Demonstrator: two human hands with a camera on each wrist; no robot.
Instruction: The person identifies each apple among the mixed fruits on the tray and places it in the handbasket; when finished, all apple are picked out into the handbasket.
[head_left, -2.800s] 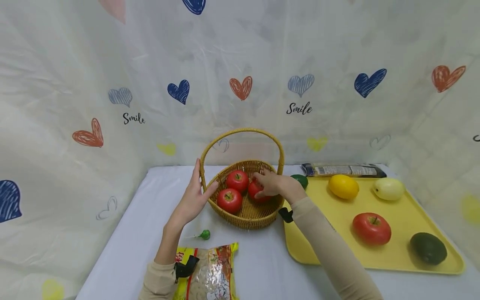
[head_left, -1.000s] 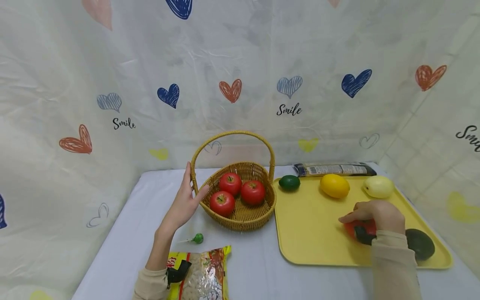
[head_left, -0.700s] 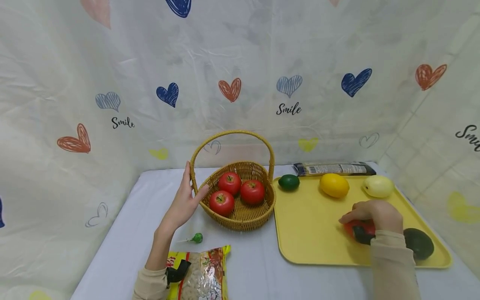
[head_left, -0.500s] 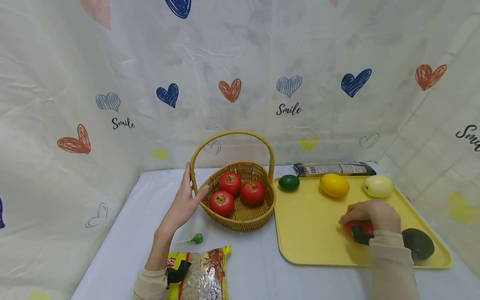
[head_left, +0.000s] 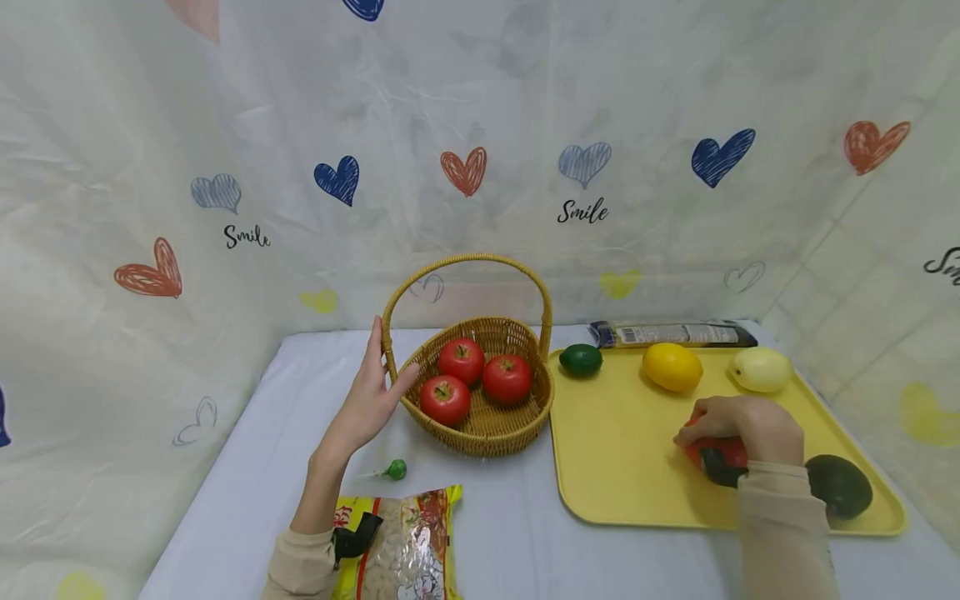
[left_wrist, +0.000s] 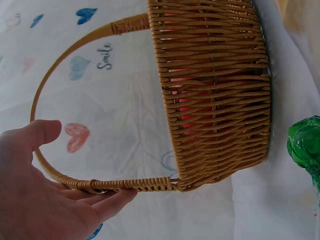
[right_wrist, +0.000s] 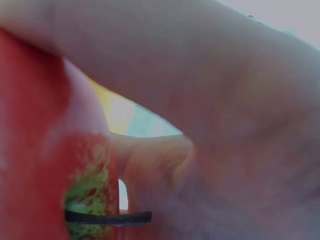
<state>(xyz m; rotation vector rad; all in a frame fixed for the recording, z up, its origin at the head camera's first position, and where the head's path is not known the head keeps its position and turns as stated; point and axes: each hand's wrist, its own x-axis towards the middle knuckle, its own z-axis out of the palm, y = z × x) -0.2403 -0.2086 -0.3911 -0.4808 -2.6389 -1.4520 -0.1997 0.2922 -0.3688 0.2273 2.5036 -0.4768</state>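
Note:
A wicker basket (head_left: 491,440) with a tall arched handle (head_left: 480,257) stands at the back middle and holds three red apples (head_left: 507,380). My left hand (head_left: 367,400) is at its left side, the fairly straight fingers resting against the handle's left base, thumb apart; the left wrist view shows the fingers along the handle (left_wrist: 107,185). Over the yellow tray (head_left: 615,467), my right hand (head_left: 746,427) grips another red apple (head_left: 723,452), mostly covered by the hand. Close up in the right wrist view are that apple's red skin (right_wrist: 30,135) and dark stem (right_wrist: 107,218).
Also on the tray are a small green lime-like fruit (head_left: 581,360), a lemon (head_left: 672,367), a pale yellow fruit (head_left: 761,369) and a dark green avocado (head_left: 838,486). Behind it lies a dark packet (head_left: 675,333). A green lollipop (head_left: 396,469) and a yellow food bag (head_left: 405,542) lie in front.
My right hand left the third apple in the basket, moved right to the tray and took hold of another apple there. The left hand stays at the handle.

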